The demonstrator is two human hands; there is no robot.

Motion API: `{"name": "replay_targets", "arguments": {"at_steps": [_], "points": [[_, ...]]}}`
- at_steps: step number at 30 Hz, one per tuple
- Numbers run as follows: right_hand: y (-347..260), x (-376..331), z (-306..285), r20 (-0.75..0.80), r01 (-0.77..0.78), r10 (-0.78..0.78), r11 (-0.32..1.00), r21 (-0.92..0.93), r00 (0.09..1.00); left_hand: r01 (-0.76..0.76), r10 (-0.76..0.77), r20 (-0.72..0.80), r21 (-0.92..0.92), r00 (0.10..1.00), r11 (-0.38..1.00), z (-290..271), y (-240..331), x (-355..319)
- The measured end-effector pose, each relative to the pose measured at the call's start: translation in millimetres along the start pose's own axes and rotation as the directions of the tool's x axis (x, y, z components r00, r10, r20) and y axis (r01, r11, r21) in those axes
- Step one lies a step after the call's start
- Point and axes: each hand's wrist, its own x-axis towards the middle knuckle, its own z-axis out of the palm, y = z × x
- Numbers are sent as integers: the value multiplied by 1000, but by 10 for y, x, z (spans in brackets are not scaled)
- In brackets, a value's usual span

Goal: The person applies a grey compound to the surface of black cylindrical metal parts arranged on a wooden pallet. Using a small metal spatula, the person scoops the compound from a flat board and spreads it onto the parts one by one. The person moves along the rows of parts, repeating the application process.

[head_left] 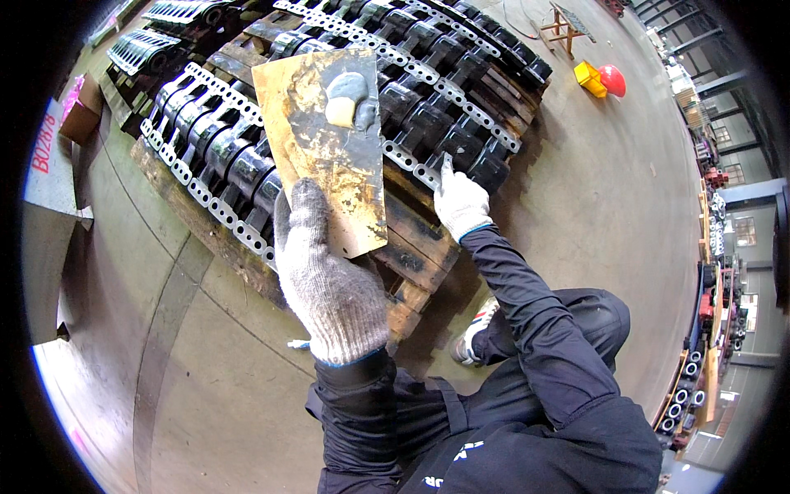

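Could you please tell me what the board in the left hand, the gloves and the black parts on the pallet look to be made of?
Board: seemingly thin plywood or hardboard; tan, worn, putty-smeared. Gloves, left hand and right hand: knitted cotton-like yarn, visible ribbing. Black parts: apparently glossy painted metal; light bolt-hole flanges. Pallet: rough, stained wooden planks.

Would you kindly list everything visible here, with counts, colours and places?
Smeared metal mixing board: one, rusty brown, held up centre, grey and cream putty blobs on it.
Black cast metal parts: many, silver-edged, rowed on pallets.
Wooden pallet: one clearly seen, dark, under parts.
Yellow bin: one, floor top right.
Red round object: one, beside bin.
Wooden trestle: one, far top.
Left hand: grey knit glove, gripping board.
Right hand: white glove, small tool on a part.
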Motion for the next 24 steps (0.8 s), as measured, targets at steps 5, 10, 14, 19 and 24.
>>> {"name": "replay_targets", "arguments": {"at_steps": [5,10,14,19,24], "points": [[35,-39,13,-72,57,-58,998,-10,996,5,-3,31,-55,1000,998,15,-2,-3],[124,-30,-44,-231,86,-83,996,0,969,24,-21,33,-67,999,997,31,16,-27],[186,31,-13,-321,90,-79,996,22,944,8,-5,34,-74,999,997,23,-6,-3],[136,27,8,-181,78,-82,997,-29,980,21,-19,32,-51,999,998,32,5,-14],[86,-5,52,-113,66,-69,997,-31,991,30,-28,41,-46,999,998,25,-29,12]]}}
